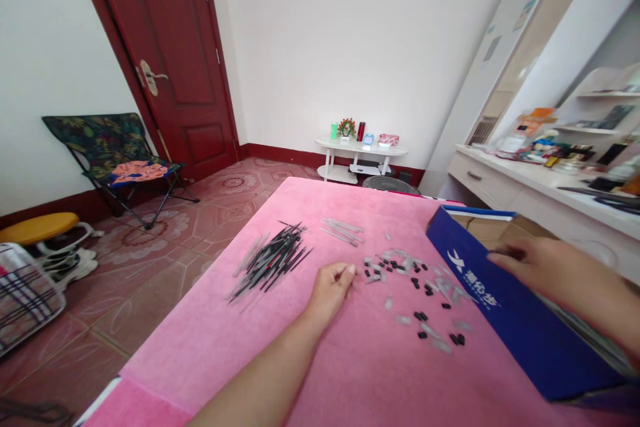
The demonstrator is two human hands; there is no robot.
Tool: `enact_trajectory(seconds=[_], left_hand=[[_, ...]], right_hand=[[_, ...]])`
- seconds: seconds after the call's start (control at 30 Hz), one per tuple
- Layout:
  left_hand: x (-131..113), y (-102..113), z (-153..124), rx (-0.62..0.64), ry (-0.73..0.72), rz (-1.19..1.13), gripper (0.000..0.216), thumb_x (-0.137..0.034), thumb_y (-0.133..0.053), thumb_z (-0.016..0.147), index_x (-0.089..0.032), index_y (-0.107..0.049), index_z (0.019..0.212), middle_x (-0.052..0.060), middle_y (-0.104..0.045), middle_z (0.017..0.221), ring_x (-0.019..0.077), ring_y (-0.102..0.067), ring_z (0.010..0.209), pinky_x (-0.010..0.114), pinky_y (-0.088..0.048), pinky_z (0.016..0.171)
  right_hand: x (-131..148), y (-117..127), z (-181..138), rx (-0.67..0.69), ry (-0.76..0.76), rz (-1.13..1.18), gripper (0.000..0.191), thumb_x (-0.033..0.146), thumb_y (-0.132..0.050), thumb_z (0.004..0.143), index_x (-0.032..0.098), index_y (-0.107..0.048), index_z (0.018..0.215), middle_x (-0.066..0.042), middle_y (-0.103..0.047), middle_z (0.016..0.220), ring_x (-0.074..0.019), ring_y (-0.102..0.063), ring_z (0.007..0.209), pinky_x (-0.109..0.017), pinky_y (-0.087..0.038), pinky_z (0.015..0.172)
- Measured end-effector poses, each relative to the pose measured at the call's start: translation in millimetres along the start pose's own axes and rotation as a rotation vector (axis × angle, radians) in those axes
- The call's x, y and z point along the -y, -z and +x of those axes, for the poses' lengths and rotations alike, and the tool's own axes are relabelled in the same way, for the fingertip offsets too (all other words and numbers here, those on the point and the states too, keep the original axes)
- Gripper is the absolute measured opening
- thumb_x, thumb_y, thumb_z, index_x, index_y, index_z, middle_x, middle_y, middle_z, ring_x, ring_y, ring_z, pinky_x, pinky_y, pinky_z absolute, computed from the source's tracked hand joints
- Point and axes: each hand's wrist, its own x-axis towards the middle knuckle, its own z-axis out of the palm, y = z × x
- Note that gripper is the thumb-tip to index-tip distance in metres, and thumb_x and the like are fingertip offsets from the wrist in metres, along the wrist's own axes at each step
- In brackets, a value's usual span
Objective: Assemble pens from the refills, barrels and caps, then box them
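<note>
My left hand (334,285) rests on the pink cloth (360,373) with thumb and fingers pinched together; whatever they may hold is hidden. To its left lies a pile of thin dark sticks (275,257) resembling pen refills. Beyond it are several pale translucent tubes (343,230). Scattered to its right are small black cylinders (421,315) and small clear plastic pieces (443,345). My right hand (535,263), blurred, is over the opening of a blue cardboard box (500,300) with white lettering. Its fingers are curled and partly hidden, so their grip does not show.
The box stands along the table's right side. Behind the table is a white side table (363,145) with a flower pot. A white dresser (505,180) with bottles is at right. A folding chair (110,147) and yellow stool (37,228) stand left, near a red door (170,47).
</note>
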Motion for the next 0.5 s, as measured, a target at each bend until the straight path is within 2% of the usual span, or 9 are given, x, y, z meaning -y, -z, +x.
enact_trajectory(seconds=[0.1,0.2,0.33,0.5], left_hand=[[-0.7,1.8,0.2,-0.017,0.006,-0.028,0.040,-0.046,-0.045,0.077,-0.010,-0.062,0.075,-0.002,-0.047,0.049,0.0075,-0.038,0.042,0.020,-0.027,0.042],[-2.1,4.2,0.5,-0.038,0.029,-0.091,0.038,-0.043,-0.045,0.078,-0.009,-0.062,0.076,-0.001,-0.050,0.052,0.0072,-0.039,0.041,0.020,-0.028,0.041],[-1.7,5.9,0.9,-0.044,0.046,-0.167,0.036,-0.041,-0.046,0.078,-0.008,-0.062,0.080,0.001,-0.053,0.055,0.0067,-0.040,0.041,0.019,-0.028,0.040],[-0.7,6.0,1.0,-0.047,0.056,-0.179,0.036,-0.040,-0.047,0.078,-0.008,-0.062,0.081,0.001,-0.053,0.053,0.0062,-0.039,0.039,0.019,-0.027,0.039]], right_hand=[[92.8,-18.0,5.0,0.177,0.187,0.163,0.016,0.033,-0.050,0.072,0.023,-0.063,0.072,-0.003,-0.064,0.069,-0.0152,-0.056,0.062,-0.024,-0.034,0.056],[154.6,-55.2,13.4,0.181,0.235,0.267,0.017,0.021,-0.049,0.071,0.020,-0.064,0.079,-0.004,-0.065,0.081,-0.0155,-0.057,0.075,-0.022,-0.038,0.063],[193.0,-97.9,33.7,0.112,0.156,0.225,0.031,0.009,-0.043,0.071,0.022,-0.062,0.092,-0.004,-0.061,0.097,-0.0146,-0.056,0.089,-0.021,-0.037,0.073],[208.5,-119.6,54.4,0.094,0.036,0.150,0.021,0.023,-0.047,0.074,0.018,-0.063,0.087,-0.009,-0.061,0.093,-0.0199,-0.057,0.087,-0.026,-0.039,0.068]])
